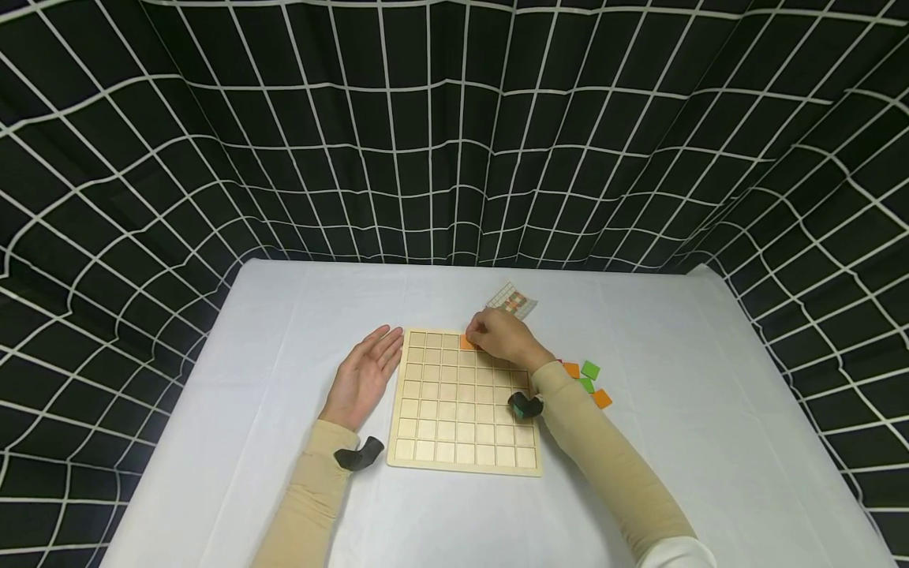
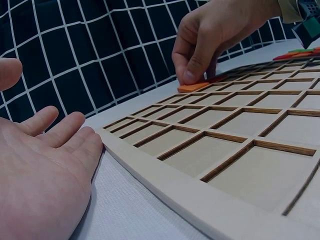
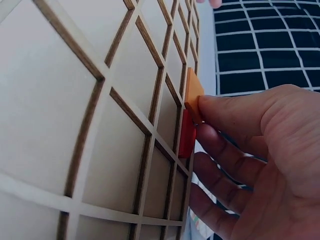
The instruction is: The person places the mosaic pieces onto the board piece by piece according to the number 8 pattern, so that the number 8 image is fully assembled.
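Observation:
A square wooden grid board [image 1: 465,471] lies on the white table, its cells recessed between thin raised strips. At its far edge my right hand [image 1: 506,337] pinches an orange square tile [image 3: 193,90] between thumb and index finger. In the right wrist view the tile is slightly tilted over a far-row cell. A red tile [image 3: 187,134] sits in the neighbouring cell, right beside the orange one. My left hand [image 1: 360,379] rests palm up by the board's left edge, fingers extended and holding nothing, fingertips close to the far left corner.
Several loose tiles lie right of the board, partly behind the right forearm, among them a green tile [image 1: 590,369] and an orange tile [image 1: 602,398]. Beyond the right hand is a printed pattern card [image 1: 513,300]. A black grid-lined curtain [image 1: 454,142] surrounds the table's back and sides.

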Tool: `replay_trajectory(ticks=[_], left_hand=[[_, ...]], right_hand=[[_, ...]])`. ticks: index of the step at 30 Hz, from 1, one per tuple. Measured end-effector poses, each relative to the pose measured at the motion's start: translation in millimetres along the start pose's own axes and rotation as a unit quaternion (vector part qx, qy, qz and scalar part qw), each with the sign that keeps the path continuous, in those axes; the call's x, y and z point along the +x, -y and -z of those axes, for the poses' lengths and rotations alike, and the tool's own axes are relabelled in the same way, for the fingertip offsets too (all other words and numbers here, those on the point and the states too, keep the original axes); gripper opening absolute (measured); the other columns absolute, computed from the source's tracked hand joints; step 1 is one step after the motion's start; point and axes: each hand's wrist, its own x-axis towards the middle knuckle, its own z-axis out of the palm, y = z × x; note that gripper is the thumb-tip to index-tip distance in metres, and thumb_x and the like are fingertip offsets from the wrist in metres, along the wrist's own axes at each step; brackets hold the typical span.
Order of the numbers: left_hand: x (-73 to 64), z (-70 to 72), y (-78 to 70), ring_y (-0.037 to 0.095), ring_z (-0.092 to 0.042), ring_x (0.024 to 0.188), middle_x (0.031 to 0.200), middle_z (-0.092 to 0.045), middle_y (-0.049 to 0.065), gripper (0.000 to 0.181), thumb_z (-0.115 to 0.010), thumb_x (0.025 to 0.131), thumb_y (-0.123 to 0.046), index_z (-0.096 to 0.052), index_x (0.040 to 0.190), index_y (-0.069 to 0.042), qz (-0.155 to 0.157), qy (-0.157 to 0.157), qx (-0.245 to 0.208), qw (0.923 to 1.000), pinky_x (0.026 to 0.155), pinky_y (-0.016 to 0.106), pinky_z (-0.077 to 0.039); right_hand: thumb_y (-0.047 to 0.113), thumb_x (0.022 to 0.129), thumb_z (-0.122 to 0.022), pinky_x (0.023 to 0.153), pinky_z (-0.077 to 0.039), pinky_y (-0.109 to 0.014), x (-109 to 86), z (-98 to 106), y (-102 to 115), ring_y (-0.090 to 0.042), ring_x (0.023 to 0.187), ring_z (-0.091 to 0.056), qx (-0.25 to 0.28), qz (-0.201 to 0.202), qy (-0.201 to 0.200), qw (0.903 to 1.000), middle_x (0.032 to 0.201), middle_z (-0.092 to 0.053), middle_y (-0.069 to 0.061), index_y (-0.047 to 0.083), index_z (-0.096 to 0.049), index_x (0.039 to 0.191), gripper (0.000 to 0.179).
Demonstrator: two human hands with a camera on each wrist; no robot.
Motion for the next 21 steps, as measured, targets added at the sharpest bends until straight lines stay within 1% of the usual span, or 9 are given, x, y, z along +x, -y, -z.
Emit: replay_trajectory(ticks=[7,14,17,21], left_hand=[[0.5,-1.5,-0.6,0.024,-0.014,0.16,0.171,-0.014,0.015,0.06,-0.029,0.113,-0.03,-0.006,0.162,-0.006,-0.002,0.001,0.005,1.0,0.134,0.03,-0.015],[0.4,-1.7,-0.4,0.024,-0.014,0.16,0.171,-0.014,0.015,0.06,-0.03,0.113,-0.03,-0.006,0.162,-0.006,-0.002,0.002,0.005,1.0,0.134,0.031,-0.014],[0.3,-1.6,-0.1,0.024,-0.014,0.16,0.171,-0.014,0.014,0.061,-0.031,0.112,-0.031,-0.007,0.162,-0.006,-0.002,0.0,0.006,1.0,0.134,0.031,-0.015],[0.3,-0.6,0.5,0.024,-0.014,0.159,0.171,-0.014,0.015,0.062,-0.032,0.112,-0.032,-0.007,0.162,-0.006,-0.002,0.002,0.006,1.0,0.134,0.031,-0.015]], right_hand=[[0.021,0.098,-0.066,0.084,-0.057,-0.035,0.5,-0.7,1.0,-0.017,0.089,-0.061,-0.012,-0.003,-0.008,0.9999,0.096,-0.072,-0.002,0.012,-0.074,0.096,0.012],[0.02,0.097,-0.067,0.078,-0.055,-0.033,0.2,-2.6,0.8,-0.016,0.085,-0.059,-0.007,-0.001,-0.013,0.9999,0.093,-0.069,-0.002,0.013,-0.073,0.095,0.01],[0.022,0.097,-0.067,0.077,-0.055,-0.032,-0.8,-2.6,-0.5,-0.017,0.085,-0.059,0.005,0.0,-0.013,0.9999,0.093,-0.068,-0.002,0.012,-0.071,0.099,0.011],[0.025,0.099,-0.066,0.08,-0.057,-0.033,-3.4,0.1,-4.1,-0.017,0.088,-0.062,0.051,-0.005,-0.008,0.9986,0.099,-0.069,-0.005,0.01,-0.069,0.107,0.017]])
